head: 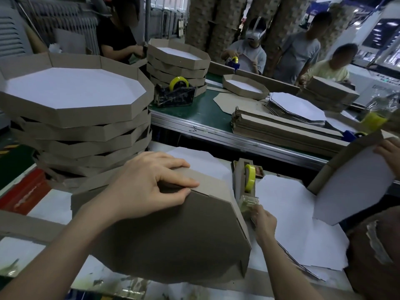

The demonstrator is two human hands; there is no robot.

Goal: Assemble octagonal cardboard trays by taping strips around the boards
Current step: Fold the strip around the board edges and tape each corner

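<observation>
While the left hand (149, 185) clamps the strip (216, 186) onto the top edge of the tilted brown board (173, 234), thumb on the board's face and fingers lying over the strip, the right hand (263, 221) sits at the foot of the near tape dispenser (242, 187). Its fingers are curled on the clear tape end (249, 202), which looks like a pinch.

Step, as I judge it: pulling a fresh piece of tape to fix the strip to the board. Next move needs the tape torn off and carried left to the corner under the left fingers, with the left hand not letting the strip spring away.

Counts, going outward:
- boards in hand: one; loose white boards (292, 213) under and right of the right hand, too many to split
- finished stack (75, 113) beyond the left hand: six or seven trays, lower ones hard to separate
- second stack (177, 61) farther off: about five
- single tray (244, 86) on the green belt (194, 113): one
- another person's hand (389, 150) far right holds one more tray (355, 180)
- dispensers: four, counting a black one (175, 97) and two blue; yellow rolls show on most
- pile of flat strips (281, 128) and pile of boards (296, 107) beyond the right hand: one each
- other people: five, partly cut off
</observation>
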